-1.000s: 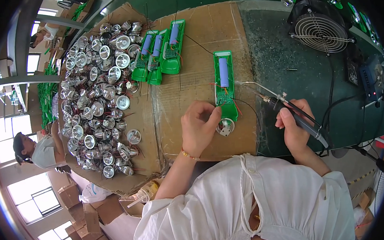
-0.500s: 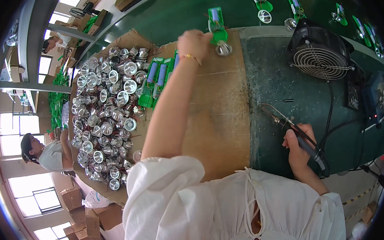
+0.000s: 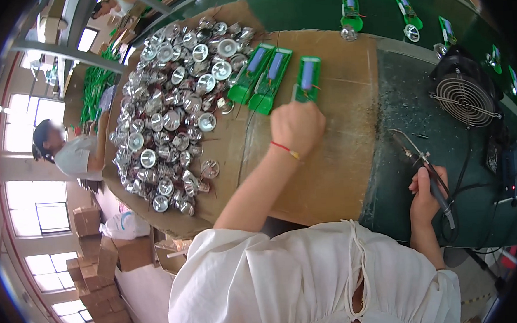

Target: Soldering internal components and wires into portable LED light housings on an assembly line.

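My left hand (image 3: pixel 297 127) is closed on the near end of a green plastic casing (image 3: pixel 317 70) with a blue cylindrical battery and thin wires in it. The fingertips are partly hidden. Just left of it, two similar green casings (image 3: pixel 262 98) lie side by side on the cardboard. My right hand (image 3: pixel 427 193) grips a soldering iron (image 3: pixel 439 197) by its dark handle, over the green tabletop at the right. Its bent metal tip points away to the far left. Beyond my left hand, another green casing (image 3: pixel 352 22) with a shiny reflector (image 3: pixel 349 34) sits at the cardboard's far edge.
A heap of shiny reflector cups (image 3: pixel 168 108) covers the cardboard's (image 3: pixel 329 175) left side. A black fan (image 3: pixel 464 95) with a wire grille stands at the right, near the iron's cable (image 3: pixel 465 171). More casings with reflectors (image 3: pixel 410 22) line the far side. A co-worker (image 3: pixel 74 150) is at the left.
My left hand has come back from the casing at the far edge and now holds another casing nearer to me. The whole view has shifted. My right hand still holds the soldering iron.
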`<state>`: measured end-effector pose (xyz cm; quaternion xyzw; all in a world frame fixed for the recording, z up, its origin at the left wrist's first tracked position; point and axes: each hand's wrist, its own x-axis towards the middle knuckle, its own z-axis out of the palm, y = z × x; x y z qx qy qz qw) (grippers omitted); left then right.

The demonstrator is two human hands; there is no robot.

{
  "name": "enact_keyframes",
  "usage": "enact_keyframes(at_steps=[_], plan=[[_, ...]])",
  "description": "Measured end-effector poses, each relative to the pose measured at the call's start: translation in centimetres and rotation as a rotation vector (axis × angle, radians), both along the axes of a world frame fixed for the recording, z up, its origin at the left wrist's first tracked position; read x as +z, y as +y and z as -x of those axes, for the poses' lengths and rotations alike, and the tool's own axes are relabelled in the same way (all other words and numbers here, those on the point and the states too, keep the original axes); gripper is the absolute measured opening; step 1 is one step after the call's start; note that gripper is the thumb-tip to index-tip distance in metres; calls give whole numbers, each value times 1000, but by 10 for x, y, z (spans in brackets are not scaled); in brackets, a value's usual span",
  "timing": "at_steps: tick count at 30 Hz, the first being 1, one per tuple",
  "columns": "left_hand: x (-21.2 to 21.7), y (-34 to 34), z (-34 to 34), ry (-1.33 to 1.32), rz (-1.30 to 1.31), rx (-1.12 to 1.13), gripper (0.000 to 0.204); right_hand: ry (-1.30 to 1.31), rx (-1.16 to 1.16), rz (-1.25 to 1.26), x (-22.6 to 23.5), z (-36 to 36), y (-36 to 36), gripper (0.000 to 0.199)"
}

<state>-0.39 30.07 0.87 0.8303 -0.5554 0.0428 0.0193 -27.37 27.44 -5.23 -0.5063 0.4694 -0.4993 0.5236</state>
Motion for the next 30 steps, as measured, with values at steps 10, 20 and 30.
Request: enact_keyframes(at_steps=[10,20,30], plan=[[-1,103,-35,-48,476,249,23,28,-14,94,-6,0,1,13],[-14,126,-128,-362,130,699,10,-69,34,65,-5,-4,-2,14],[-10,135,-129,-367,-24,675,10,-88,54,56,-3,-3,-2,18]])
